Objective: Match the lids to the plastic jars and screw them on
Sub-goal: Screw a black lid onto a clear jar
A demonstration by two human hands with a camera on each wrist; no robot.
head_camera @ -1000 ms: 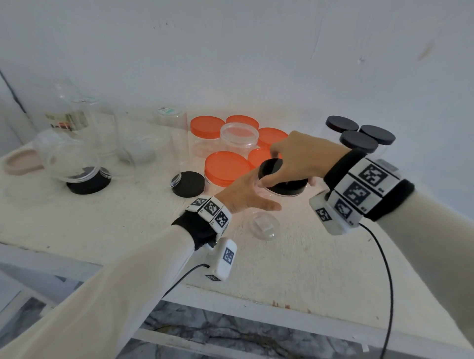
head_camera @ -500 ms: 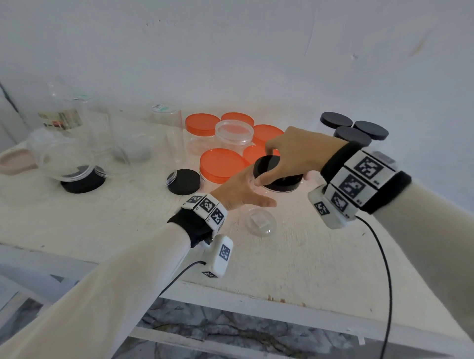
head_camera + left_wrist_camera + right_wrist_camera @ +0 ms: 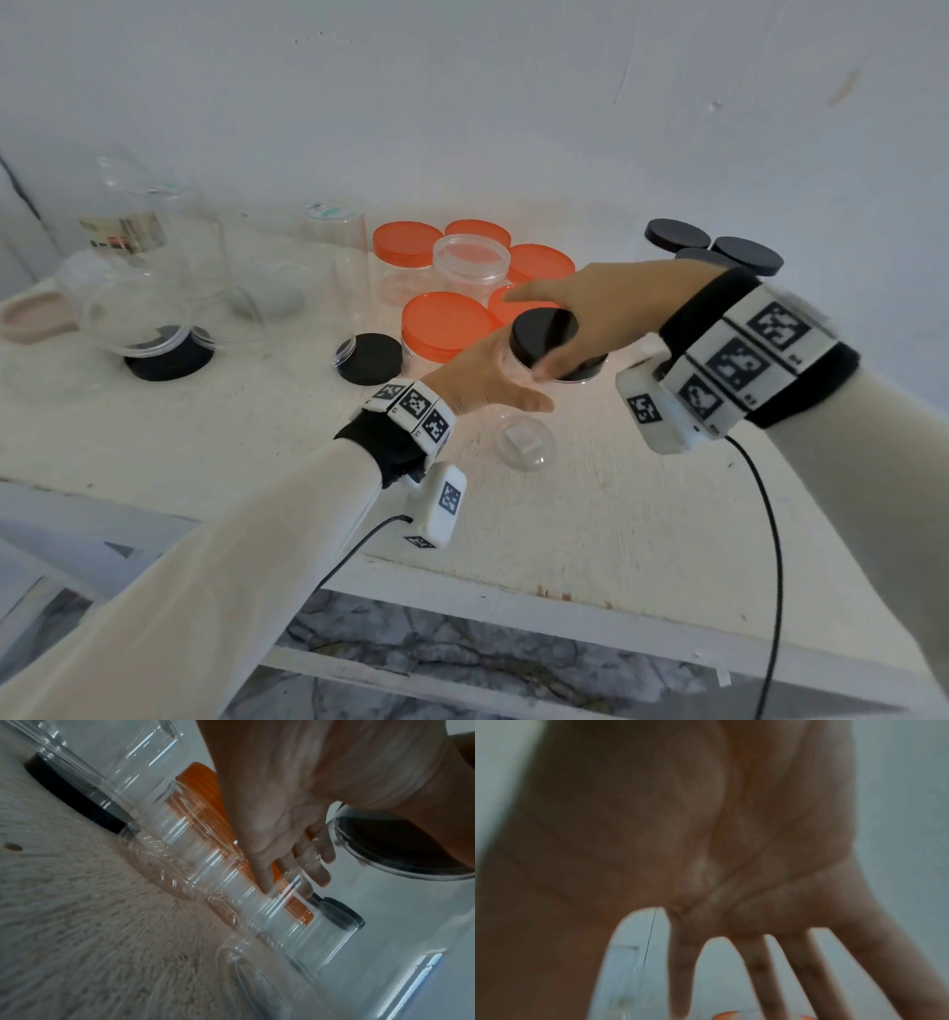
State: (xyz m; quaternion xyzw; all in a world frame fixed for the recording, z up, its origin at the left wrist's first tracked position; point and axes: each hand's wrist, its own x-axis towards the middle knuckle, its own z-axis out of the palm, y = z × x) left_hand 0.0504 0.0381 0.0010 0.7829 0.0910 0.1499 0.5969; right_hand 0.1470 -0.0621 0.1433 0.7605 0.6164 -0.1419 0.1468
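Loosened since half a second ago: right hand (image 3: 606, 303) now splayed flat, fingers straight over black lid (image 3: 544, 329), thumb at its near edge, gripping nothing. Lid seated on clear jar (image 3: 518, 442), mid-table (image 3: 616, 514), left hand (image 3: 482, 380) wrapped round jar's side. Orange-lidded jars (image 3: 444, 318) at eleven o'clock, black-lidded jars (image 3: 750, 254) at two. Far at ten, tall clear bottle (image 3: 123, 226), label unreadable.
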